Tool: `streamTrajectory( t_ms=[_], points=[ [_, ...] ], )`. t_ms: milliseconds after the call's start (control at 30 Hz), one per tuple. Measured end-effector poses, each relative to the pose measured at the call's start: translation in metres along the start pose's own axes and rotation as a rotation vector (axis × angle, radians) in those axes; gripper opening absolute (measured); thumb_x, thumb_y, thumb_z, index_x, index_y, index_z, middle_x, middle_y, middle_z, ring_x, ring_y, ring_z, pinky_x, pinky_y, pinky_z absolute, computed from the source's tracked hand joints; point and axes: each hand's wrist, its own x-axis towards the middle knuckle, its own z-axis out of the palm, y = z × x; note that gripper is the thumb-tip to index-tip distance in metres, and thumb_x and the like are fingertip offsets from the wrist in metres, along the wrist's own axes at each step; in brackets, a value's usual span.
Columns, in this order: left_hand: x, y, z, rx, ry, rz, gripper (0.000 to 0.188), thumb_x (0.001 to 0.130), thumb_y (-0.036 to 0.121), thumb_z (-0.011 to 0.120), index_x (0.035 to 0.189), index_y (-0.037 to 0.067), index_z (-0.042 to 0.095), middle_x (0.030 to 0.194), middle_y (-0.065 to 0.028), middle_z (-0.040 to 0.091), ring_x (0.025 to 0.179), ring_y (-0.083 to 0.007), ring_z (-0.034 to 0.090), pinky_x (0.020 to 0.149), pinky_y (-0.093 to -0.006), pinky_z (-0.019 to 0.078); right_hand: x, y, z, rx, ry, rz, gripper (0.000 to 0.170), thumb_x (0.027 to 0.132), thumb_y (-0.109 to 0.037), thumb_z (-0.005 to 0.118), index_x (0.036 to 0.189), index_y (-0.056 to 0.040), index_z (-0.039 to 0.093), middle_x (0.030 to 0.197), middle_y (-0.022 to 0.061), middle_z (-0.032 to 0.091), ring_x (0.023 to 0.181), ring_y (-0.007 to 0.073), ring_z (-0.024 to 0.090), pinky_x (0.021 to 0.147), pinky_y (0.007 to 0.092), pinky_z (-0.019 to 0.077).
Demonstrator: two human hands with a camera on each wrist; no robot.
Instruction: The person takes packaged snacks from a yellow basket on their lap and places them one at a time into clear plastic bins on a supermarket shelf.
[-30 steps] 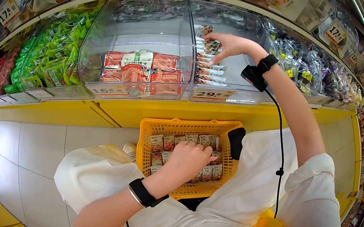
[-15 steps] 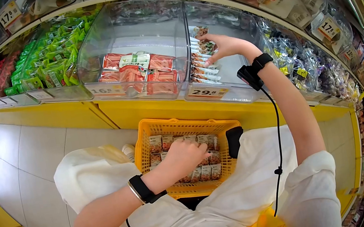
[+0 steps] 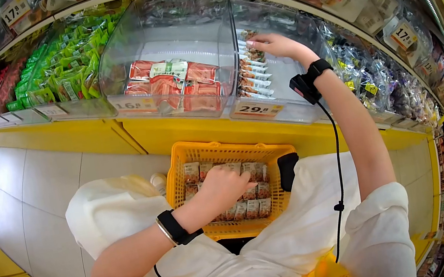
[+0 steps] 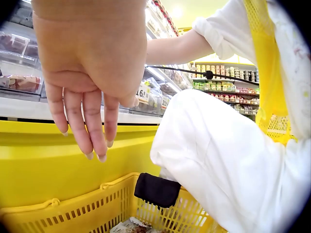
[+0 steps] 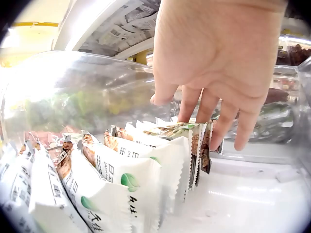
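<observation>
In the head view, my right hand (image 3: 279, 47) reaches into a clear bin, at the far end of a row of small white-and-brown snack packets (image 3: 254, 77). The right wrist view shows the packets (image 5: 116, 182) on edge, one behind another, with white backs and green leaf prints. Extended fingers of that hand reach down at the last packets, their tips partly hidden behind them. My left hand (image 3: 220, 190) hangs over a yellow basket (image 3: 176, 175) holding rows of similar small packets (image 3: 252, 208). In the left wrist view its fingers (image 4: 92, 121) point loosely down, holding nothing.
Left of this bin, another clear bin holds red-and-white packs (image 3: 166, 86); green packs (image 3: 69, 70) lie farther left. A clear divider separates the bins. A price tag (image 3: 257, 110) is on the front wall. Upper-shelf bins overhang. A black cable (image 3: 337, 166) trails from the right wrist.
My right hand has shifted toward the far end of the packet row, its thumb moving off the row's middle; more of the row shows. The left hand stays over the basket.
</observation>
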Motion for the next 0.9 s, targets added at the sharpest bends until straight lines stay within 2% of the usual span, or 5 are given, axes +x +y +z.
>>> streamTrajectory(
  t_ms=[400, 633, 700, 833, 900],
  points=[
    [-0.015, -0.101, 0.117, 0.040, -0.700, -0.440, 0.014, 0.086, 0.010, 0.061, 0.092, 0.002, 0.071, 0.091, -0.0158, 0.070, 0.085, -0.0309, 0.069, 0.065, -0.0411, 0.0553, 0.002, 0.013, 0.015, -0.089, 0.030, 0.064, 0.071, 0.090, -0.069, 0.043, 0.145, -0.0239, 0.042, 0.143, 0.0098, 0.048, 0.130, 0.0341, 0.046, 0.096, 0.0524, 0.0495],
    [-0.084, -0.161, 0.294, -0.037, -0.568, -0.462, 0.015, 0.088, 0.015, 0.064, 0.084, 0.003, 0.069, 0.081, -0.0133, 0.067, 0.071, -0.0293, 0.065, 0.059, -0.0403, 0.0541, -0.001, 0.037, 0.013, -0.102, -0.016, 0.006, 0.062, 0.094, -0.063, 0.045, 0.147, -0.0304, 0.040, 0.142, 0.0089, 0.049, 0.125, 0.0281, 0.050, 0.096, 0.0426, 0.0468],
    [-0.080, -0.131, 0.310, -0.202, -0.821, -0.196, 0.027, 0.086, 0.031, 0.070, 0.093, 0.005, 0.069, 0.075, -0.0110, 0.064, 0.065, -0.0258, 0.061, 0.057, -0.0373, 0.0524, -0.011, 0.017, 0.006, -0.021, -0.103, -0.103, 0.051, 0.096, -0.033, 0.056, 0.134, 0.0004, 0.051, 0.140, 0.0206, 0.048, 0.128, 0.0308, 0.047, 0.106, 0.0345, 0.0360],
    [-0.063, -0.072, 0.276, -0.002, -1.008, -0.169, 0.064, 0.076, 0.055, 0.075, 0.118, 0.009, 0.061, 0.076, -0.0075, 0.063, 0.066, -0.0224, 0.060, 0.058, -0.0364, 0.0500, -0.022, 0.004, 0.006, -0.018, -0.195, -0.081, 0.063, 0.099, -0.044, 0.048, 0.143, -0.0004, 0.039, 0.145, 0.0220, 0.043, 0.135, 0.0315, 0.040, 0.111, 0.0361, 0.0306],
    [-0.058, -0.062, 0.284, 0.153, -1.185, -0.154, 0.082, 0.073, 0.066, 0.070, 0.132, 0.012, 0.054, 0.084, -0.0052, 0.065, 0.071, -0.0210, 0.062, 0.061, -0.0382, 0.0496, -0.023, 0.007, 0.012, -0.082, -0.125, 0.042, 0.063, 0.093, -0.057, 0.052, 0.148, -0.0311, 0.036, 0.142, 0.0102, 0.049, 0.124, 0.0274, 0.051, 0.096, 0.0404, 0.0468]
  ],
)
